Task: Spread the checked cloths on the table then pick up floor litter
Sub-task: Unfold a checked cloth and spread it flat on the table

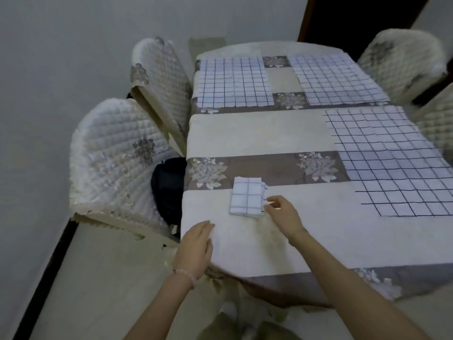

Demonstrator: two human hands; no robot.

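Head view: three spread cloths (234,82) down, last folded cloth (246,199) unopened; right hand (284,214) at its edge, pinch unclear; left hand (193,249) flat on table (318,229); next, grip edge and unfold.

A near chair (115,163) and far chair (161,77) (both quilted) line the left edge of the table (257,133). A dark bag (169,187) sits beside the near one.

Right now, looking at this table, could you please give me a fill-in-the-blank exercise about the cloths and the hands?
1. ___ checked cloths lie spread on the table.
2. The fourth cloth, beside the right hand, is ___.
3. The left hand lies flat on the table; its wrist wears a beaded ___.
Missing words: three; folded; bracelet.
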